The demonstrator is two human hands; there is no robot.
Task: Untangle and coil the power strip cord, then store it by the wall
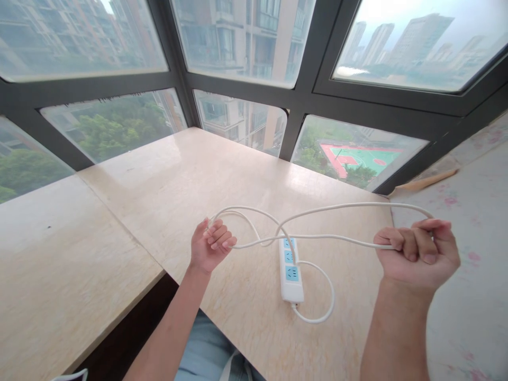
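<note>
A white power strip (pixel 292 288) with light blue socket faces lies on the marble-look ledge. Its white cord (pixel 333 237) leaves the near end, loops to the right and passes over the strip. My left hand (pixel 214 241), left of the strip, is closed around the cord. Farther right, by the wall, my right hand (pixel 416 248) has its fingers curled round the same cord. Between my hands the cord runs in strands that cross above the strip's far end, and a loop hangs by my left hand. The plug is not visible.
Dark-framed windows (pixel 242 87) border the ledge (pixel 159 190) at the back and left. A floral-papered wall (pixel 472 296) stands at the right, with a peeling strip (pixel 431 181) near the corner. The ledge's front edge has a dark gap below it.
</note>
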